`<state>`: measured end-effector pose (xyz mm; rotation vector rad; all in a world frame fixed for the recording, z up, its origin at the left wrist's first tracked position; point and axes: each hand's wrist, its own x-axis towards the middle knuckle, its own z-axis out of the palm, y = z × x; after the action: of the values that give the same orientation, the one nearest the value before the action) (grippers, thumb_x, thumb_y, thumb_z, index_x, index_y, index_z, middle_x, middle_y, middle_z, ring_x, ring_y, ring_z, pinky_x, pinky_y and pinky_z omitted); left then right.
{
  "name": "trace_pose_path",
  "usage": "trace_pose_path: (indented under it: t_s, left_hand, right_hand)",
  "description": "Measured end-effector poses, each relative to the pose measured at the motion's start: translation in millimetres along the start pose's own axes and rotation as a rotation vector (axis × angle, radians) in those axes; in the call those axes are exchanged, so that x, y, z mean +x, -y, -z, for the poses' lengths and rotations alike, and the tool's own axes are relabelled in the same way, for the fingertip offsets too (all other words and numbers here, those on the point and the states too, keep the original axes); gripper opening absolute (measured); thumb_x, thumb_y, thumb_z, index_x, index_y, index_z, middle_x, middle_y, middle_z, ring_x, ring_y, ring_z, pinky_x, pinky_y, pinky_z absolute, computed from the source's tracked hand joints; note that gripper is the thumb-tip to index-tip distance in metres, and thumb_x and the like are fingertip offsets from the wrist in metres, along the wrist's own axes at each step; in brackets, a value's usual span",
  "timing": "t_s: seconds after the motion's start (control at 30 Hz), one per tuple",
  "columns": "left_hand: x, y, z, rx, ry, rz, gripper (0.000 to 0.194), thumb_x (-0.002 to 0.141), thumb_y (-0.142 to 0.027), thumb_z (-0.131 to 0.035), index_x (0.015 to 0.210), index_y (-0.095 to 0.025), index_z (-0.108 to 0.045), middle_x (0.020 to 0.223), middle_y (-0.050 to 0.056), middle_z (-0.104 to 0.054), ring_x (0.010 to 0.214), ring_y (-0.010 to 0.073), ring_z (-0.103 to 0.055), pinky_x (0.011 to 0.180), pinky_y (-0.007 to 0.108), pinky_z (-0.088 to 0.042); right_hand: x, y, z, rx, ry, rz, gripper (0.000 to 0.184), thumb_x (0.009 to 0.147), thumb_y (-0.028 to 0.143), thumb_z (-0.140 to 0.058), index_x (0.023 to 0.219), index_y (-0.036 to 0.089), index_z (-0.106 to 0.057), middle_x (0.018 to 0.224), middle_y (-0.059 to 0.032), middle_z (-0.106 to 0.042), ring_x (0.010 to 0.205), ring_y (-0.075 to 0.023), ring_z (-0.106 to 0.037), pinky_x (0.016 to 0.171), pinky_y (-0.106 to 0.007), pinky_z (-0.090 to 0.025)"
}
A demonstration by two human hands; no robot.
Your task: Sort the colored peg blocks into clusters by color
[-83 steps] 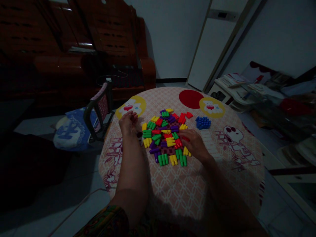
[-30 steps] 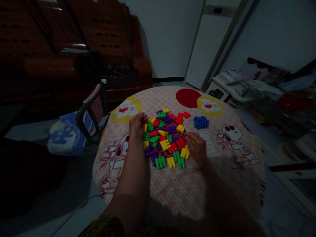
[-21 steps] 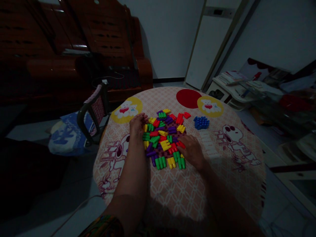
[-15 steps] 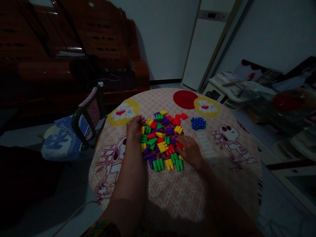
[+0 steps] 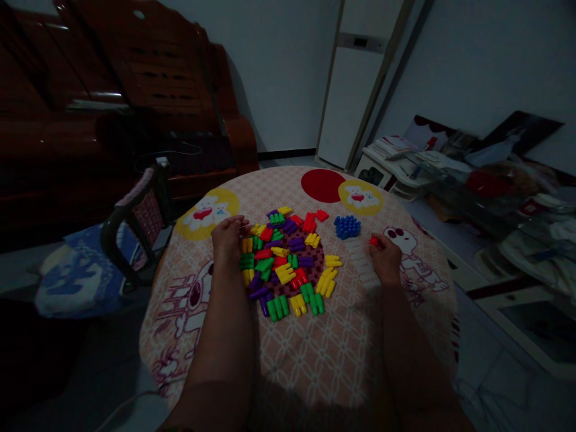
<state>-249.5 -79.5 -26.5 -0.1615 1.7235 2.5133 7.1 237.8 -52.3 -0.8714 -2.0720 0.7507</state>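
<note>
My right hand (image 5: 387,257) pinches a red toy building block (image 5: 374,241) over the right part of the table, to the right of the blue block cluster (image 5: 348,227). My left hand (image 5: 227,237) rests at the left edge of the loose pile, its fingers loosely curled and apart, with nothing visible in them. Between the hands lie several finger-shaped blocks: green blocks (image 5: 278,308), purple blocks (image 5: 297,244), red blocks (image 5: 309,222) and yellow blocks (image 5: 327,282). The blue blocks sit gathered together, apart from the mixed colours.
A patterned cloth covers the round table (image 5: 310,354). To the left stands a chair (image 5: 139,219) with a blue-and-white cloth (image 5: 85,270). A wooden sofa (image 5: 157,78) is behind, and a cluttered low cabinet (image 5: 454,240) stands at the right.
My right hand has moved right, away from the pile, carrying a red block. Yellow blocks it covered now show. My left hand stays beside the pile; the view has shifted slightly.
</note>
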Motion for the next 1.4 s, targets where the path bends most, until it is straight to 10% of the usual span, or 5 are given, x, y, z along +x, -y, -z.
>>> trace_pose_path:
  t_s: [0.33,0.63,1.1,1.4]
  left_hand:
    - [-35.4,-23.2,-36.8,0.305,0.239,-0.231,0.013,0.070,-0.016,-0.068,0.081,-0.015,-0.074,0.071,0.004,-0.069,0.062,0.0148,-0.062,0.063,0.025,-0.050]
    - [-77.9,46.2,-90.7,1.069,0.779,-0.577,0.037,0.084,-0.019,-0.062,0.120,-0.017,-0.072,0.134,0.016,-0.063,0.130,0.0315,-0.056,0.114,0.047,-0.041]
    - [-65.3,61.9,-86.9,1.241,0.853,-0.638,0.043,0.092,-0.031,-0.053,0.132,-0.018,-0.066,0.148,0.017,-0.053,0.134,0.0348,-0.053,0.115,0.050,-0.041]
    - [-61.1,58.8,-86.8,1.209,0.821,-0.610,0.042,0.090,-0.028,-0.055,0.127,-0.017,-0.070,0.139,0.017,-0.058,0.137,0.0341,-0.049,0.117,0.049,-0.038]
  right_hand:
    - [-2.2,1.1,-1.7,-0.038,-0.035,0.050,0.047,0.072,0.033,-0.052,0.109,0.015,-0.076,0.103,-0.0146,-0.078,0.089,-0.0276,-0.071,0.088,-0.042,-0.055]
    - [-2.1,0.5,-1.5,-0.004,-0.084,0.012,0.050,0.071,0.035,-0.053,0.107,0.011,-0.077,0.099,-0.0157,-0.077,0.084,-0.0272,-0.071,0.081,-0.041,-0.056]
    - [74.1,-22.1,5.6,0.099,-0.274,-0.108,0.036,0.062,0.027,-0.057,0.091,0.012,-0.075,0.085,-0.0104,-0.076,0.076,-0.0235,-0.069,0.075,-0.037,-0.057]
    - [67.7,-40.2,0.7,0.112,-0.260,-0.070,0.045,0.063,0.025,-0.057,0.103,0.013,-0.073,0.098,-0.0116,-0.076,0.086,-0.0239,-0.071,0.086,-0.040,-0.058]
